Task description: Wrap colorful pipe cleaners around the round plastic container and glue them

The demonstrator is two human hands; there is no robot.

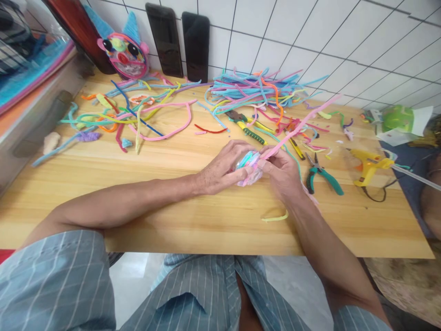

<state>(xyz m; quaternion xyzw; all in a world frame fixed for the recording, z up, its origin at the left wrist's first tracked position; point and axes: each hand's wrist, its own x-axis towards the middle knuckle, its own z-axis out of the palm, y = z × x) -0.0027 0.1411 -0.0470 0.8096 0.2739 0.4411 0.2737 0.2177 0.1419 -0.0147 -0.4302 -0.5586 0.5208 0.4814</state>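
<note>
Just above the wooden table, my left hand [223,169] is closed around a small bundle of coiled pipe cleaners [248,161] in pink, lilac and turquoise. My right hand [280,171] pinches a long pink pipe cleaner [303,122] against the right side of this bundle. The free end of the pink strand sticks up and away to the right. A thin turquoise strand [295,158] trails past the right hand. The fingers partly cover the bundle, so its full shape is hidden.
Behind the hands lie a heap of pipe cleaners [241,92] and green-yellow pliers [246,126]. Teal pliers [320,174] and a yellow glue gun [370,166] are on the right. Two phones [196,46] and a colourful eared figure [126,53] stand by the tiled wall.
</note>
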